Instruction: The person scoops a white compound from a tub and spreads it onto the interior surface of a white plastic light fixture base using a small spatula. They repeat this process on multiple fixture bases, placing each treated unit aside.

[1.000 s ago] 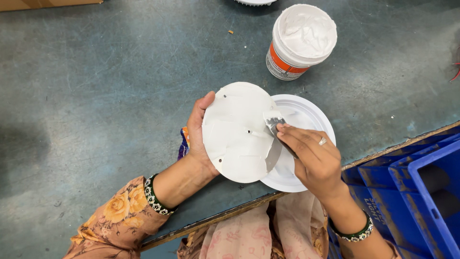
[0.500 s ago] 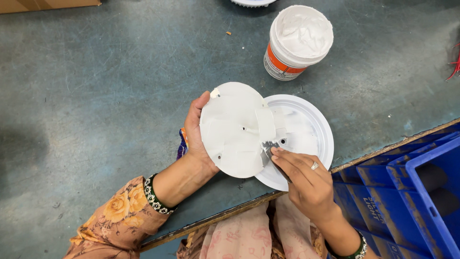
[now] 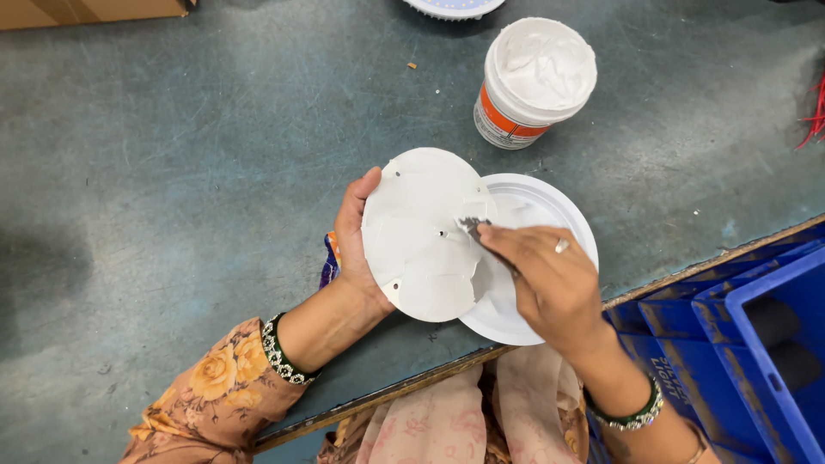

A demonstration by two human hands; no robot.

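My left hand (image 3: 352, 245) grips the left edge of a white round disc (image 3: 421, 236) smeared with white paste, holding it tilted above a white round housing (image 3: 550, 215) that lies on the table. My right hand (image 3: 550, 283) holds a small flat metal spatula (image 3: 473, 228), its tip pressed on the middle of the disc. An open tub of white paste (image 3: 537, 77) with an orange band stands further back.
The grey-green table top (image 3: 172, 172) ends at a front edge near my body. Blue plastic crates (image 3: 748, 344) stand at the lower right. A cardboard box (image 3: 94, 10) sits at the far left, another white round part (image 3: 454, 7) at the top edge, red wires (image 3: 812, 112) at the right.
The spatula has slid from the disc's right edge in toward its middle, spreading paste. My left hand keeps hold of the disc, which has turned slightly.
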